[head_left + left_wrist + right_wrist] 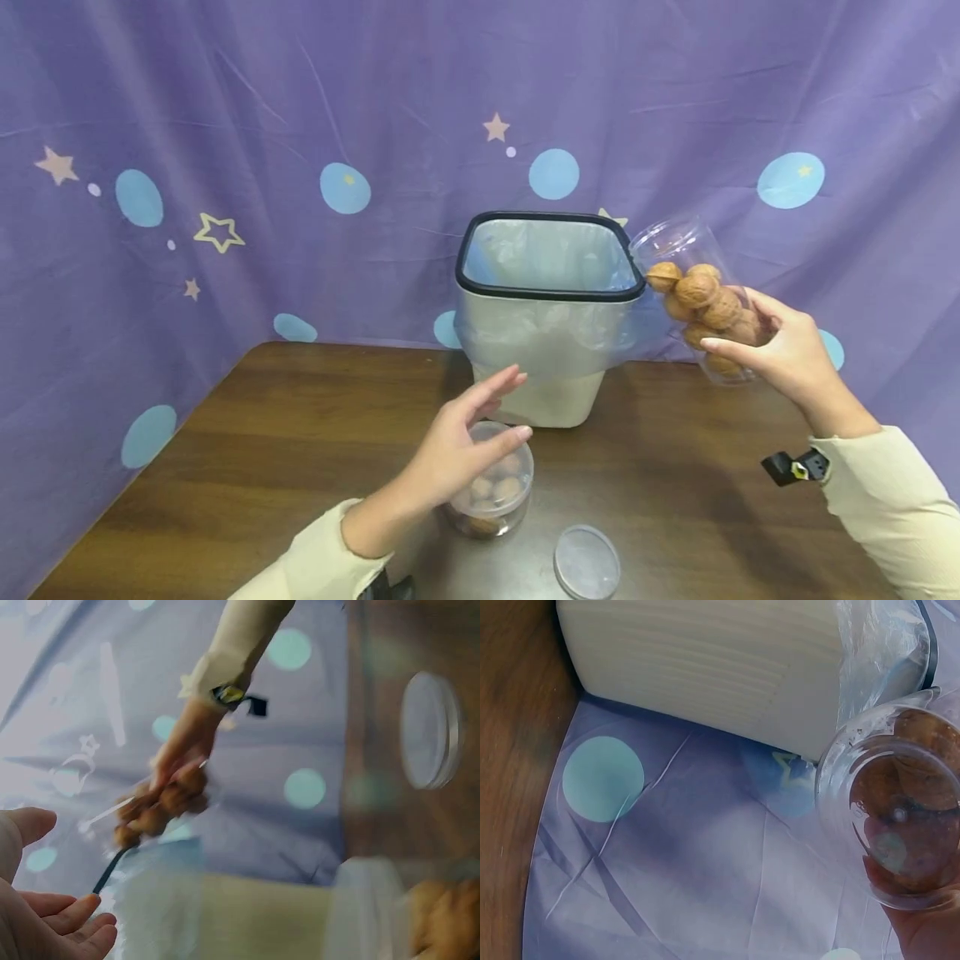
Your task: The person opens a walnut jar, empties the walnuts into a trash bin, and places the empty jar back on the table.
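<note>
A clear plastic jar (686, 240) of walnuts (697, 289) is gripped around its lower part by my right hand (798, 358), raised above the table. It tilts left, its open mouth right by the black rim of the bin (551, 295); the walnuts are still inside. From the right wrist view, the round base of the jar (840, 780) faces the camera. My left hand (453, 450) hovers with fingers extended, thumb apart, holding nothing. Below it, partly hidden by that hand, stands a second clear jar (498, 521) with walnuts and a translucent lid on top.
A loose round lid (587, 564) lies on the brown wooden table (322, 417) near the front. The pale bin stands at the back, lined with a thin bluish bag (540, 250). Close behind hangs a purple curtain (420, 92) with stars and dots.
</note>
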A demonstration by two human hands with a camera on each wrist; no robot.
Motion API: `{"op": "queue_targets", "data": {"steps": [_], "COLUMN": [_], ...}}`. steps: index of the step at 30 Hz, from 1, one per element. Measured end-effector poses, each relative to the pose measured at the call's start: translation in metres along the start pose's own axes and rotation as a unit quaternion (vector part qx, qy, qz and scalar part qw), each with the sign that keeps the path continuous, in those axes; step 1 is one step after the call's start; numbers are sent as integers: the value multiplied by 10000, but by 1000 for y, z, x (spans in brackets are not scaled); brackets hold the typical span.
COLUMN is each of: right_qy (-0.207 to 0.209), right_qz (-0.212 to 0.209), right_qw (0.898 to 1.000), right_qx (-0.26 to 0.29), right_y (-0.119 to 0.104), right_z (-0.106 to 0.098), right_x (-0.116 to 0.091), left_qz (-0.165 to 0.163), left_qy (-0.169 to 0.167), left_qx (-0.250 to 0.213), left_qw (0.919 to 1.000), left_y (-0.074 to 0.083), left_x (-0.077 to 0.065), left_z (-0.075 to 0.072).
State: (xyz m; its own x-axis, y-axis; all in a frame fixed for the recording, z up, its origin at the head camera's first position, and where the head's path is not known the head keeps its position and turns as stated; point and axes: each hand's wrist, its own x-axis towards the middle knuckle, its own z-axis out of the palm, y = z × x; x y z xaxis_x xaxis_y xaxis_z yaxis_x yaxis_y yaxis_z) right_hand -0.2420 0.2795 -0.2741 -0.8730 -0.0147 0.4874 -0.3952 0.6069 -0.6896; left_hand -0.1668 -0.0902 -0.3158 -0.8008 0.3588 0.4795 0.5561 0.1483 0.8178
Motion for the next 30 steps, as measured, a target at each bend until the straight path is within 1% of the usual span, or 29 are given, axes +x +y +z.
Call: {"op": "queue_targets", "data": {"steps": [5,9,14,19,21,24,30], "right_qy": [76,129,165,180,212,204,160], "right_qz": [-130,-185,-271,-313,-327,-350,-483], "right_qw": [9999,9996,9981,9966,9959,9952,9927], "right_qx": [-44,-157,-523,-745,-811,-894,-1091], "right_y": [3,4,3,-1,-4,-6,-11], "right_z": [-2,-5,-7,-8,-8,-9,-7], "right_x": [4,7,12,16,18,21,29], "left_qz": [100,183,291,471,528,534,337], "left_qy": [535,992,1551,2088,2226,2329,2451], "left_qx": [-29,-52,34,-52,-89,-96,-114], "left_qw": [9985,9949,9875,9768,9734,9710,9688], "left_y": [4,3,-2,-5,-5,-4,-1], "left_x": [18,35,55,68,73,80,95], "left_z": [-18,-29,-37,-42,-44,-46,-51]}}
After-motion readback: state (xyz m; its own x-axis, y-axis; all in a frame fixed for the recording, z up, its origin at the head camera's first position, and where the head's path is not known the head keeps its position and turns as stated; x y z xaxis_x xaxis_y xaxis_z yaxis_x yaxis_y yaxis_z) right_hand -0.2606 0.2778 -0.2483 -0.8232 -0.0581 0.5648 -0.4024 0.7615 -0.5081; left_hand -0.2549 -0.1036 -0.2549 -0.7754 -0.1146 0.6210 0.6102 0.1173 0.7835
